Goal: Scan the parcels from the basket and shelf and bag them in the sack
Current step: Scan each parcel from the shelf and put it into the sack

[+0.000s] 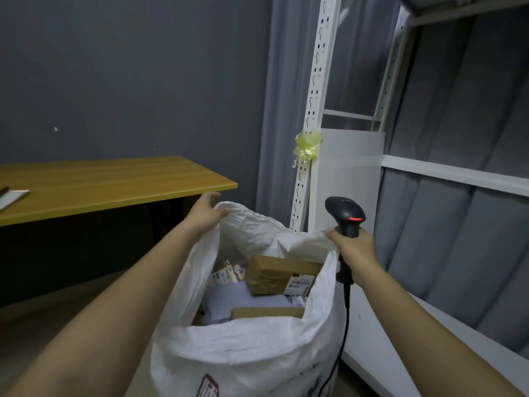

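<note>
Sack (252, 353) stands at lower centre of the frame, mouth spread wide, holding several parcels: a taped brown box (282, 275) uppermost, a grey mailer (229, 303) below it. Our left hand (207, 213) is closed on the far-left rim; our right hand (355, 250) clamps the right rim together with the handle of the scanner (345, 214), its red light lit. The shelf (455, 173) at right shows bare; no basket is in view. We judge bagging largely done; the next move calls for gathering the rim closed.
</note>
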